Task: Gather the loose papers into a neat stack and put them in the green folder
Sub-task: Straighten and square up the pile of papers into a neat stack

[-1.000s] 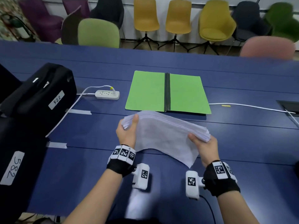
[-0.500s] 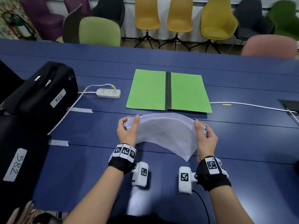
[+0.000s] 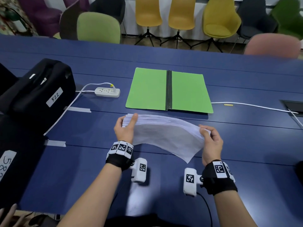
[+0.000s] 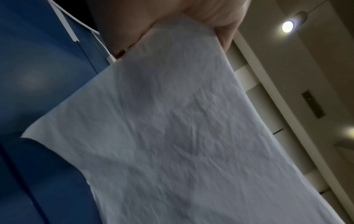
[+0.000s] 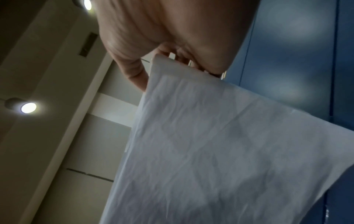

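The papers (image 3: 164, 133) are held above the desk (image 3: 246, 145), bowed upward, just before the open folder (image 3: 147, 89). One end is pinched by the left hand (image 3: 124, 128), the other by the right hand (image 3: 211, 141).

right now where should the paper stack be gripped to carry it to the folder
By its two short ends, one hand from each side, as the left hand and right hand do now. The stack is thick but floppy, arching in the middle, so the ends likely need pinching. The folder lies open beyond.
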The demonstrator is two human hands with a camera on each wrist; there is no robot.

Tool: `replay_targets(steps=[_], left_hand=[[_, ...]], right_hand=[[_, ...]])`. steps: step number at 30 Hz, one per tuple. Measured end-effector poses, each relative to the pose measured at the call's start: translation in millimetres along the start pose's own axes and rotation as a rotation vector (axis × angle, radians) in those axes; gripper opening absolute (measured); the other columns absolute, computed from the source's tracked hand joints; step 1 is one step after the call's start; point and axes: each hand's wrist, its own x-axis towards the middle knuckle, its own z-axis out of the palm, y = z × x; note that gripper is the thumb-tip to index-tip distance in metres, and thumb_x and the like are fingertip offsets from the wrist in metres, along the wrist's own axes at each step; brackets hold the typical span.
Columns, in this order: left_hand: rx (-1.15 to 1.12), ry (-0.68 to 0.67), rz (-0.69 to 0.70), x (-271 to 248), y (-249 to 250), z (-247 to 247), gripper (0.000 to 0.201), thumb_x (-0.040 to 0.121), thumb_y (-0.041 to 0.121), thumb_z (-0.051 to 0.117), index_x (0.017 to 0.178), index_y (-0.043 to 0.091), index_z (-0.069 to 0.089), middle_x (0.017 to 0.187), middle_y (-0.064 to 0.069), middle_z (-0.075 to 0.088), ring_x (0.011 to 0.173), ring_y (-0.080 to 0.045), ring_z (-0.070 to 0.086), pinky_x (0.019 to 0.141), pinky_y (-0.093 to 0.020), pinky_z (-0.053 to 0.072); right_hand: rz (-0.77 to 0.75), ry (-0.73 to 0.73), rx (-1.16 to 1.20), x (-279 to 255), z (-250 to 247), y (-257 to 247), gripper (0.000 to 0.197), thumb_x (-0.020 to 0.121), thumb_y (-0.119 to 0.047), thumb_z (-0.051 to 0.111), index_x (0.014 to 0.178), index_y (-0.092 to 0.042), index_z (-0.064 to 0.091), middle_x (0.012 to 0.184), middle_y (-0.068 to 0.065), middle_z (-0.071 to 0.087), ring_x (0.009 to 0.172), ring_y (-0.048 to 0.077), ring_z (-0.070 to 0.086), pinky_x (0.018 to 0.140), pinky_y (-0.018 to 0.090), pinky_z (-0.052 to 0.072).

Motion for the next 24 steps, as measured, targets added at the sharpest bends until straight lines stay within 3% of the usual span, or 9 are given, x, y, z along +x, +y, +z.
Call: replay_targets(steps=[4, 7, 9, 12, 15, 18, 19, 21, 24], left_hand=[[0.001, -0.020, -0.067, 1, 1, 1, 0.024, 0.073, 0.036, 0.078, 0.078, 0.026, 0.056, 0.096, 0.003, 0.061, 0.088, -0.015, 0.057, 0.087, -0.026, 0.045], [-0.047, -0.045, -0.117, -3, 5, 3, 0.025, 0.076, 0.034, 0.076, 0.072, 0.029, 0.051, 0.080, 0.012, 0.055, 0.077, -0.011, 0.053, 0.074, -0.020, 0.042], [-0.067, -0.055, -0.117, -3, 7, 3, 0.027, 0.077, 0.034, 0.075, 0.071, 0.028, 0.050, 0.077, 0.013, 0.052, 0.075, -0.011, 0.051, 0.078, -0.022, 0.038], [-0.061, -0.050, -0.122, -3, 10, 3, 0.025, 0.078, 0.033, 0.075, 0.082, 0.024, 0.052, 0.090, 0.008, 0.054, 0.086, -0.012, 0.051, 0.088, -0.024, 0.036], [-0.047, -0.045, -0.095, -3, 10, 4, 0.025, 0.078, 0.035, 0.074, 0.071, 0.024, 0.052, 0.077, 0.009, 0.054, 0.076, -0.012, 0.051, 0.078, -0.021, 0.040], [0.019, -0.067, -0.033, -1, 9, 6, 0.023, 0.076, 0.035, 0.075, 0.074, 0.019, 0.058, 0.073, 0.010, 0.059, 0.065, 0.002, 0.056, 0.067, -0.006, 0.043], [0.041, -0.066, -0.029, 1, 7, 5, 0.025, 0.074, 0.035, 0.076, 0.079, 0.016, 0.062, 0.077, 0.008, 0.062, 0.068, 0.002, 0.058, 0.070, -0.006, 0.043], [0.073, -0.046, -0.050, 5, 6, 5, 0.030, 0.073, 0.036, 0.076, 0.090, 0.014, 0.063, 0.088, 0.003, 0.062, 0.078, -0.010, 0.057, 0.079, -0.019, 0.045], [0.075, -0.053, -0.095, 9, 8, 6, 0.021, 0.078, 0.034, 0.072, 0.081, 0.017, 0.061, 0.078, 0.005, 0.059, 0.076, -0.015, 0.053, 0.077, -0.026, 0.042]], right_hand=[[0.021, -0.029, -0.002, 2, 7, -4, 0.018, 0.079, -0.019, 0.068, 0.066, -0.025, 0.058, 0.085, -0.008, 0.071, 0.090, 0.016, 0.059, 0.089, 0.033, 0.042], [0.018, 0.009, -0.060, 0, 9, -1, 0.017, 0.079, -0.019, 0.067, 0.069, -0.028, 0.057, 0.094, -0.002, 0.070, 0.092, 0.015, 0.060, 0.092, 0.037, 0.043], [0.022, 0.015, -0.039, 2, 8, -1, 0.015, 0.076, -0.016, 0.065, 0.075, -0.030, 0.058, 0.091, -0.005, 0.071, 0.094, 0.018, 0.060, 0.092, 0.039, 0.044], [0.022, -0.023, -0.019, 0, 8, -1, 0.019, 0.078, -0.011, 0.062, 0.083, -0.029, 0.060, 0.092, -0.004, 0.070, 0.093, 0.020, 0.059, 0.087, 0.036, 0.046], [0.062, -0.034, 0.001, -3, 7, 4, 0.016, 0.078, -0.014, 0.061, 0.084, -0.028, 0.064, 0.098, 0.001, 0.066, 0.089, 0.021, 0.058, 0.078, 0.033, 0.046], [0.066, -0.063, 0.026, -4, 6, 4, 0.014, 0.074, -0.029, 0.069, 0.088, -0.030, 0.065, 0.104, 0.001, 0.067, 0.092, 0.017, 0.058, 0.084, 0.032, 0.047], [0.068, -0.081, 0.017, -4, 6, 5, 0.017, 0.076, -0.030, 0.072, 0.092, -0.030, 0.065, 0.105, 0.000, 0.066, 0.089, 0.015, 0.059, 0.079, 0.025, 0.049], [0.065, -0.124, -0.003, -5, 3, 7, 0.024, 0.080, -0.027, 0.074, 0.102, -0.028, 0.063, 0.111, 0.000, 0.066, 0.087, 0.013, 0.062, 0.067, 0.015, 0.052], [0.073, -0.243, 0.038, -2, -7, 12, 0.063, 0.062, -0.056, 0.079, 0.117, -0.033, 0.059, 0.129, -0.003, 0.061, 0.105, 0.014, 0.065, 0.082, 0.025, 0.056]])
